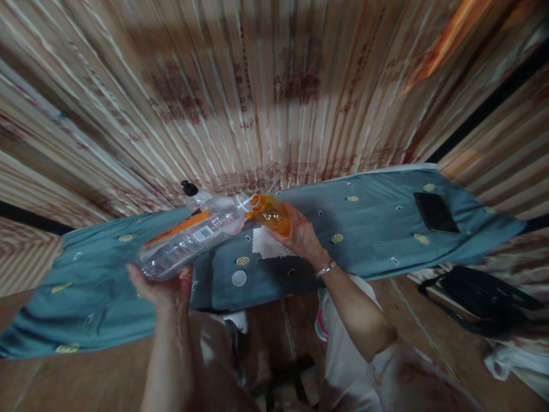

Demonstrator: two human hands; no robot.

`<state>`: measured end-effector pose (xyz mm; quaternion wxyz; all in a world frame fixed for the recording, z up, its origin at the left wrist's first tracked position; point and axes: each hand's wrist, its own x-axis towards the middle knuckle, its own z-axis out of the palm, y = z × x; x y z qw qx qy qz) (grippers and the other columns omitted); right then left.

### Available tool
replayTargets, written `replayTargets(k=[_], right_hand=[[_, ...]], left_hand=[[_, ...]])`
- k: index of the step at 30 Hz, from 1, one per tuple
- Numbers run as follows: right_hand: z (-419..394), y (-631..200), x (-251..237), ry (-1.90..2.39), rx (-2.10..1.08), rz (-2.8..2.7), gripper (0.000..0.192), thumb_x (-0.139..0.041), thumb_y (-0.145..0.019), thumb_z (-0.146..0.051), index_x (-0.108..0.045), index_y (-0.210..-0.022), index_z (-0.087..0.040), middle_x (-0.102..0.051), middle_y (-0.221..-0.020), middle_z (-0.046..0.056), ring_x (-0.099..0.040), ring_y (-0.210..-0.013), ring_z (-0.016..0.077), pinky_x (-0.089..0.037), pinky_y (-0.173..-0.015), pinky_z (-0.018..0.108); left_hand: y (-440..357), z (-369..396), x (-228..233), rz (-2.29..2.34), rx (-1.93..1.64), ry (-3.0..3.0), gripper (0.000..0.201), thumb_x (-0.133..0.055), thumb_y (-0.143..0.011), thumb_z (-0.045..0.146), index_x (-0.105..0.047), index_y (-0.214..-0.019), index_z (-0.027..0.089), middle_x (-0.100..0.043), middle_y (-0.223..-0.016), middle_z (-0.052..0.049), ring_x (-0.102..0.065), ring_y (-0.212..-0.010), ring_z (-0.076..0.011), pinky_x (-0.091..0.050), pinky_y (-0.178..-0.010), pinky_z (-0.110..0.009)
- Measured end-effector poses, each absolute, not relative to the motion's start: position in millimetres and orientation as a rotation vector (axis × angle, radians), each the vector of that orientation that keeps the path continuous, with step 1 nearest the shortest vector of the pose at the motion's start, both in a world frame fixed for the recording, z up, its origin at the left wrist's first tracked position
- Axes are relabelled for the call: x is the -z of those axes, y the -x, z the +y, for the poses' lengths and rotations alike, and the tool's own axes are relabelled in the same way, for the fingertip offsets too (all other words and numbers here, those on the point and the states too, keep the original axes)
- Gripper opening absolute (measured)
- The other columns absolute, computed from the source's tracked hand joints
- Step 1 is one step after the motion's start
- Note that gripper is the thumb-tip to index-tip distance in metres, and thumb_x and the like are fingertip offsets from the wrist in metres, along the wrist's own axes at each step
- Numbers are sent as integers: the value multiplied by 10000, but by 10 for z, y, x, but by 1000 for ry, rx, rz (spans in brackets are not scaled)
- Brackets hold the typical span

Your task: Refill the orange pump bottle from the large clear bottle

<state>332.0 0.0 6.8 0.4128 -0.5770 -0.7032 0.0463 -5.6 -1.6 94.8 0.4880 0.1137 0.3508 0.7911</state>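
My left hand (165,286) is closed round the base of a large clear plastic bottle (193,237) with an orange label. The bottle lies tilted above the table, its neck toward the upper right. In my right hand (300,232) is a small orange bottle (272,213), its open mouth close to the neck of the clear bottle. Whether the two mouths touch I cannot tell. Below the orange bottle a white cloth (270,245) lies on the table. A round white cap (239,278) rests near the front edge.
A bluish-green patterned cloth covers the table (369,240). A bottle with a black top (189,187) stands behind the clear bottle. At the right lies a dark phone (435,212). A black bag (484,297) is beyond the front right edge. Curtains (274,97) hang behind.
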Motion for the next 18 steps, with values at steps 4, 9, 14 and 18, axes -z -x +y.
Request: replayTargets(k=[4,9,14,18], right_hand=[[2,-3316,-56,1438,-112,-1759,898,-1014,-1075,-473,-625,-1828,-177,-869,-1675,293,-874,-1564,481,-746,-1355,731],[10,-3322,-53,1434,-118,-1757,887,-1008,-1083,-483,-641,-1825,-167,-866,-1674,293,-873,-1559,480,-748,-1353,720],[10,-3324,-74,1435,-122,-1747,877,-988,-1104,-504,-635,-1838,-178,-868,-1680,286,-878,-1550,472,-753,-1344,722],[15,-3318,-81,1452,-126,-1756,882,-978,-1101,-510,-630,-1822,-140,-862,-1668,328,-876,-1545,501,-747,-1341,757]], left_hand=[[-11,-38,-991,950,-1980,-288,545,-922,-993,729,-644,-1012,261,-639,-781,38,-412,-556,-132,-113,-439,-244],[-51,-100,-1065,951,-1964,-193,472,-870,-1082,694,-700,-1060,255,-692,-831,17,-461,-579,-148,-164,-426,-246],[-73,-179,-1117,946,-1895,-200,446,-805,-1172,693,-754,-1117,254,-716,-856,1,-535,-599,-163,-239,-435,-229],[-52,-209,-1104,972,-1884,-216,456,-757,-1188,707,-803,-1208,254,-759,-914,-20,-563,-621,-172,-288,-453,-236]])
